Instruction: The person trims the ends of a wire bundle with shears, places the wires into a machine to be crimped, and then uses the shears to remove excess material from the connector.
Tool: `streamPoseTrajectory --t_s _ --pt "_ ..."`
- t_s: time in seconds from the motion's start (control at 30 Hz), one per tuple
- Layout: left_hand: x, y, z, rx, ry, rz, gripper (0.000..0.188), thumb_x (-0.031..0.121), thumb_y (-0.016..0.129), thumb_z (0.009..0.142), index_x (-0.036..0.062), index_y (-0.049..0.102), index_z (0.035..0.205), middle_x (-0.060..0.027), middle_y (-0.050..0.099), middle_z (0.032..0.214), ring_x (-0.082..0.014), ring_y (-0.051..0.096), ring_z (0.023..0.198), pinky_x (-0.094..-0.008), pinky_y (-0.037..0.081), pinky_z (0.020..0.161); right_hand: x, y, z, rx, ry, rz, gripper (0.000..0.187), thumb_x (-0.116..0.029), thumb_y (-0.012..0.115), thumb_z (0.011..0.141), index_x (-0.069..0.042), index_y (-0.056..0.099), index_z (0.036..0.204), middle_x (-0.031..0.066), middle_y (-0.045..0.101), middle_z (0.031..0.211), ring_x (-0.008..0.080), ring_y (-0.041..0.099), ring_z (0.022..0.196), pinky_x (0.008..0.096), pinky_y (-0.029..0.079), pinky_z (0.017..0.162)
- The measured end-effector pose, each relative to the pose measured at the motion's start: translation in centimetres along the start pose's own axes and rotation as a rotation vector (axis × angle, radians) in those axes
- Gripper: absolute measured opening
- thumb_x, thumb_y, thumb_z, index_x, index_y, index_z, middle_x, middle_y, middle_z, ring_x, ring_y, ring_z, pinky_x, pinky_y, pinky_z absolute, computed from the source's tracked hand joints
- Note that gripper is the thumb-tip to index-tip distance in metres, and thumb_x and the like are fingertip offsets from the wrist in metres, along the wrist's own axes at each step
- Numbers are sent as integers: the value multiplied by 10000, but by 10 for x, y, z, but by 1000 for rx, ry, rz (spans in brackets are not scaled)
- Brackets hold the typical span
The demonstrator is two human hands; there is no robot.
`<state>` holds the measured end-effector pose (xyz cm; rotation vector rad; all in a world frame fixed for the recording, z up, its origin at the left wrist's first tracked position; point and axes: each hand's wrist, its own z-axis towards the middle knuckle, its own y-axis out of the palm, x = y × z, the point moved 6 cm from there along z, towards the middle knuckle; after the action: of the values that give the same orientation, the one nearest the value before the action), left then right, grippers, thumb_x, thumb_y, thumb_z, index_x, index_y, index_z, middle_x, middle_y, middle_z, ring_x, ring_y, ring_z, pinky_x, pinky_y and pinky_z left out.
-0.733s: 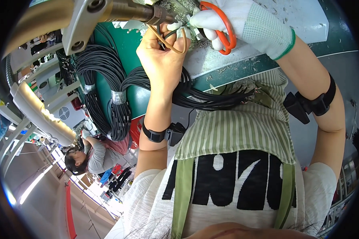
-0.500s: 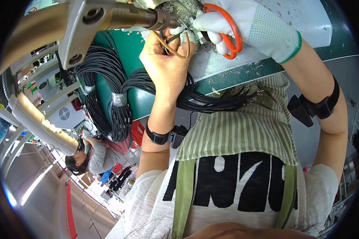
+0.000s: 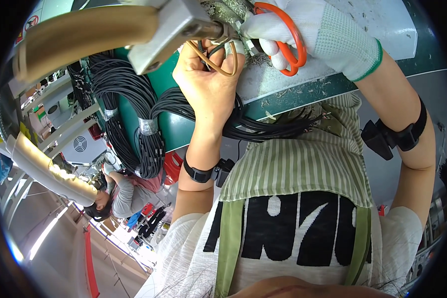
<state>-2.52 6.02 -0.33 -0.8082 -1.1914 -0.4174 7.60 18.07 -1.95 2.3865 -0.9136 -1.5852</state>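
My left hand (image 3: 203, 82), bare with a white covering on one fingertip, is closed beneath a metal tool head (image 3: 176, 35). Its fingers pinch a thin black cable (image 3: 215, 50), and a tan curved strand (image 3: 218, 68) loops across the fingers. My right hand (image 3: 303, 35), in a white knit glove with a green cuff, is closed around red-handled scissors (image 3: 298, 44). The scissors' blades are hidden. Both hands' fingertips meet near the tool head's tip, where the finest details are covered.
Bundled black cables (image 3: 129, 89) hang over the green table (image 3: 171, 129) at left; more cable ends (image 3: 268, 130) lie along its front edge. Silvery scraps litter a white sheet (image 3: 372, 30). A lit lamp (image 3: 54, 169) and a co-worker (image 3: 129, 198) are farther left.
The metal tool head and its tan arm have shifted to the right, over my left fingers, and the arm is blurred. Both hands keep nearly the same place and grip.
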Motion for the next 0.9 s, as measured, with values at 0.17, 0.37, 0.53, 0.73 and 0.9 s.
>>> streamPoseTrajectory --t_s 0.17,0.37,0.53,0.73,0.9 --pt "1 2 2 -21 13 -43 207 -2 700 718 28 545 851 55 499 735 -15 420 668 -167 394 640 -2 0 -1 22 17 -49 210 -144 632 817 23 596 695 105 599 609 175 601 501 269 450 437" --pt "3 2 -6 -37 -78 -67 176 18 672 780 24 540 896 42 507 744 -23 440 653 -158 387 613 -8 3 -14 20 26 -145 229 -165 622 834 17 597 697 111 603 619 178 599 497 275 445 431" --pt "-15 2 -14 -396 -427 -792 97 102 572 905 23 524 934 11 509 737 -67 455 595 -186 387 547 -12 7 -21 56 -343 -403 223 -154 601 864 -6 577 699 82 582 595 167 590 505 268 444 457" --pt "11 -30 -65 -56 -474 -633 133 146 492 958 16 520 950 -6 510 745 -100 469 604 -219 386 540 18 5 -97 21 -245 -239 205 -234 620 858 -37 577 894 96 534 595 186 581 538 305 437 505" --pt "50 -12 -104 -490 -445 -377 131 98 512 927 -9 510 1002 -1 499 753 -72 451 650 -208 380 583 16 3 -161 656 -463 -1155 267 -251 641 857 -24 607 993 40 579 631 115 528 518 251 430 507"
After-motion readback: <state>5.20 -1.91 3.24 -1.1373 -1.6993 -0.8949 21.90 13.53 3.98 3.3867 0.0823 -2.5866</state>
